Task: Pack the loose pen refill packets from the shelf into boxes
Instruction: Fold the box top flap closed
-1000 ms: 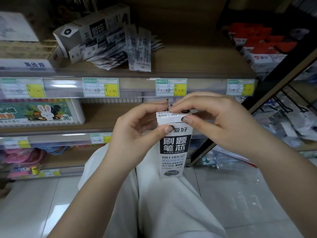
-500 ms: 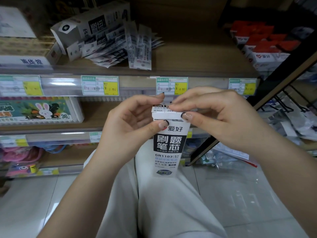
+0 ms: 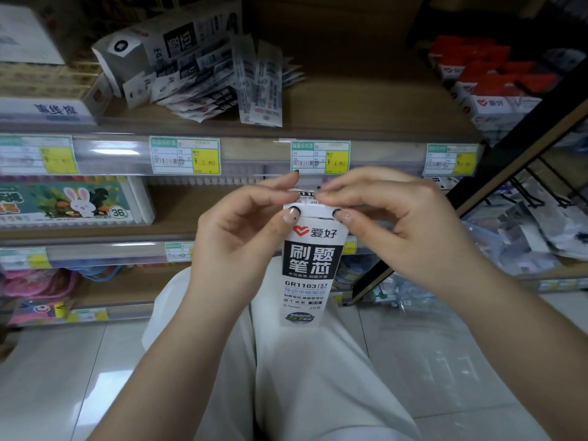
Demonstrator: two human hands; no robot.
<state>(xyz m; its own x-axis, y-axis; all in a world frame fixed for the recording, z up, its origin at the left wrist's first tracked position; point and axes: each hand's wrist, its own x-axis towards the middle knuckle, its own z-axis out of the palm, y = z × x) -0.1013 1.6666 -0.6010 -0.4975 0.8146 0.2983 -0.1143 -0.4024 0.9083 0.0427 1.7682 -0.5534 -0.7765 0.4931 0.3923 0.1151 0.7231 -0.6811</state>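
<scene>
While the refill box (image 3: 310, 268) hangs upright over the lap, both hands have it by the top end: left hand (image 3: 237, 240) with thumb on the front and fingers (image 3: 280, 184) curled over the flap, right hand (image 3: 404, 227) doing the same from the other side. So both are pinching it, nothing loose. Past the fingertips is the shelf (image 3: 366, 122) edge with price tags (image 3: 319, 157), and further back up left, the loose refill packets (image 3: 222, 90) are piled against another tipped box (image 3: 165, 49).

Floor (image 3: 79, 370): pale glossy tiles.
Shelves (image 3: 366, 103): brown wood, yellow price tags (image 3: 185, 155) along the edges.
Light: dim, indoor.
</scene>
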